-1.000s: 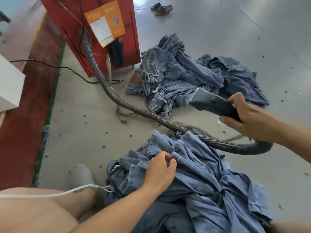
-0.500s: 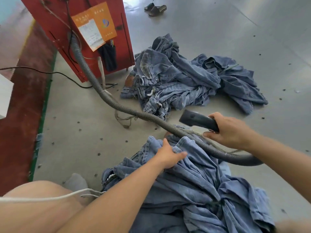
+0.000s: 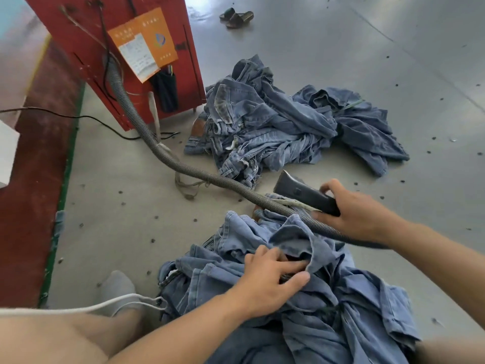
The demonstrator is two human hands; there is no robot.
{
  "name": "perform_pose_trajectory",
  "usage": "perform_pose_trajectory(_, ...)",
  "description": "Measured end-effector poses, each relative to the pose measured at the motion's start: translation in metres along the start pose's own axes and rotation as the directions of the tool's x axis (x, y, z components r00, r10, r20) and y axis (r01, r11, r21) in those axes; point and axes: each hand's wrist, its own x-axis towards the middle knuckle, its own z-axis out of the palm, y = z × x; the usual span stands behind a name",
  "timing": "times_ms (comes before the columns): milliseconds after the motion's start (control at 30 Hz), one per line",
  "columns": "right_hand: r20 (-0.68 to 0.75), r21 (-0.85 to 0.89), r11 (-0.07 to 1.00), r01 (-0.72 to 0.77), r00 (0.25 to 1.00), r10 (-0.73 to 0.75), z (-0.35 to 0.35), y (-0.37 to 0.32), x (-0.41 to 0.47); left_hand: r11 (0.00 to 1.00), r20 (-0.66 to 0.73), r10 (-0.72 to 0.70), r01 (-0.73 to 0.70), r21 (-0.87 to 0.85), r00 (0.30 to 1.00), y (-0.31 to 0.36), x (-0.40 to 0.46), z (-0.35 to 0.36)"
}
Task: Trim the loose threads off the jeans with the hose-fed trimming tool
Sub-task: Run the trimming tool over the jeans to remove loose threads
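A crumpled heap of blue jeans point(image 3: 341, 298) lies on the floor in front of me. My left hand point(image 3: 270, 279) rests flat on it with fingers spread, pressing into a fold. My right hand point(image 3: 354, 211) grips the dark handle of the trimming tool point(image 3: 299, 191), held just above the far edge of the heap, its head pointing up and left. The ribbed grey hose point(image 3: 183, 166) runs from the tool across the floor to the red machine point(image 3: 126, 61).
A second pile of jeans point(image 3: 288, 127) lies farther back, right of the red machine. A black cable point(image 3: 78, 117) crosses the floor at left. My leg and grey sock point(image 3: 118, 287) sit at lower left, with a white cord over them. Sandals point(image 3: 237, 17) lie far back.
My left hand has let go of the pinched fold and now lies open on the jeans. My right hand has brought the tool down and nearer to the heap.
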Motion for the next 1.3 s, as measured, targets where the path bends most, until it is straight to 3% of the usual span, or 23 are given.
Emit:
perform_pose_trajectory(67, -0.05, -0.056, 0.995, 0.087, 0.995, -0.09, -0.021, -0.008, -0.008, 1.0, -0.051, 0.009, -0.009, -0.003, 0.999, 0.004, -0.006, 0.013)
perform_pose_trajectory(200, -0.105, 0.013, 0.986, 0.168, 0.981, -0.166, -0.051, -0.013, -0.025, 0.926, -0.088, -0.233, 0.193, -0.325, 0.969, 0.008, -0.009, 0.021)
perform_pose_trajectory(333, -0.048, 0.029, 0.983, 0.184, 0.982, -0.182, -0.061, -0.014, -0.038, 0.908, -0.156, -0.32, 0.256, -0.331, 0.934, 0.008, -0.006, 0.021)
perform_pose_trajectory(500, 0.119, -0.061, 0.992, 0.114, 0.987, -0.106, -0.058, -0.018, -0.042, 0.639, 0.001, -0.51, 0.38, -0.669, 0.86, 0.005, -0.001, 0.008)
perform_pose_trajectory(567, 0.25, 0.016, 0.999, 0.034, 0.968, -0.037, -0.055, -0.02, -0.04, 0.446, 0.099, -0.577, 0.415, -0.793, 0.811, -0.002, 0.004, -0.002)
perform_pose_trajectory(633, 0.373, 0.097, 0.994, -0.041, 0.928, 0.002, -0.05, -0.026, -0.039, 0.359, 0.156, -0.551, 0.401, -0.843, 0.82, -0.012, 0.008, -0.002)
perform_pose_trajectory(733, 0.398, 0.008, 1.0, -0.014, 0.917, 0.01, -0.03, -0.035, -0.032, 0.413, 0.135, -0.458, 0.345, -0.843, 0.879, -0.022, 0.006, 0.004)
perform_pose_trajectory(833, 0.205, -0.112, 0.993, 0.02, 0.979, 0.004, -0.024, -0.037, -0.021, 0.432, 0.11, -0.442, 0.318, -0.844, 0.89, -0.024, 0.007, 0.006)
perform_pose_trajectory(933, -0.012, 0.093, 0.994, -0.048, 0.999, 0.049, -0.044, -0.026, -0.018, 0.523, 0.074, -0.422, 0.31, -0.794, 0.904, -0.016, 0.008, -0.006)
perform_pose_trajectory(1000, -0.104, 0.23, 0.973, -0.031, 0.993, 0.056, -0.059, -0.019, -0.021, 0.601, 0.122, -0.391, 0.354, -0.717, 0.912, -0.009, 0.013, -0.016)
perform_pose_trajectory(1067, -0.15, 0.279, 0.96, -0.007, 0.987, 0.051, -0.066, -0.016, -0.025, 0.678, 0.243, -0.399, 0.462, -0.571, 0.884, -0.004, 0.023, -0.022)
perform_pose_trajectory(1133, -0.155, 0.26, 0.965, 0.0, 0.987, 0.041, -0.065, -0.017, -0.028, 0.781, 0.256, -0.446, 0.513, -0.357, 0.858, 0.002, 0.037, -0.024)
perform_pose_trajectory(1200, -0.196, 0.165, 0.986, 0.009, 0.98, 0.024, -0.058, -0.018, -0.028, 0.846, 0.195, -0.489, 0.517, -0.133, 0.85, 0.005, 0.054, -0.018)
perform_pose_trajectory(1300, -0.262, 0.09, 0.995, 0.05, 0.965, -0.025, -0.048, -0.019, -0.027, 0.856, 0.062, -0.509, 0.497, 0.14, 0.859, 0.007, 0.074, -0.005)
